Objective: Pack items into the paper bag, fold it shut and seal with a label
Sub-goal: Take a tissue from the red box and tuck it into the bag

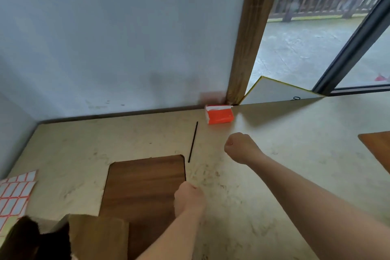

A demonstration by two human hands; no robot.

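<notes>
A brown paper bag (99,236) stands at the bottom left, its open top toward me. Beside it, at the left edge, lie sheets of red-bordered white labels (15,193). An orange tissue pack (219,114) rests against the far wall, and a thin black stick (193,142) lies on the table in front of it. My right hand (240,148) is a closed fist hovering just below the tissue pack, holding nothing visible. My left hand (188,198) is also fisted, at the right edge of a dark wood panel (143,183).
The pale table (295,175) meets a white wall at the back and a wooden post (249,44) at the right of it. A dark furry shape (35,240) sits at the bottom left. Another wood board (377,150) pokes in at the right edge.
</notes>
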